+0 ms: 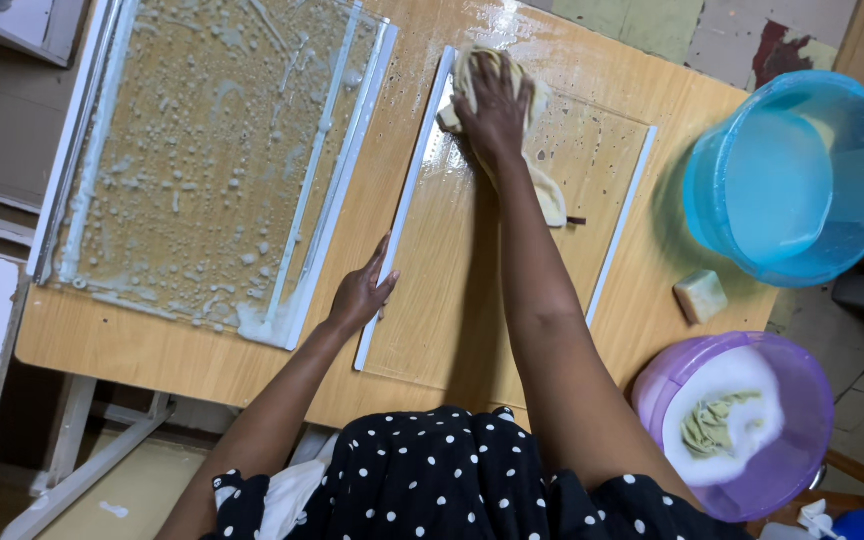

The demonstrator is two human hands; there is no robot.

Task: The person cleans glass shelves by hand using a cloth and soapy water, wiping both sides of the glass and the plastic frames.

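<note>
Beside the right hand, blue basin, soap bar, purple basin.

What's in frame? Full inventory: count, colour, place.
glass shelf: 1, clear with white edges, table centre
soapy glass shelf: 1, clear, foam-covered, table left
cloth: 1, beige, under right hand
soap bar: 1, pale, table right
blue basin: 1, blue, holds water, right
purple basin: 1, purple, suds and rag inside, lower right
table: 1, light wood
left hand: steadies the centre shelf's left edge
right hand: presses cloth on shelf
</note>
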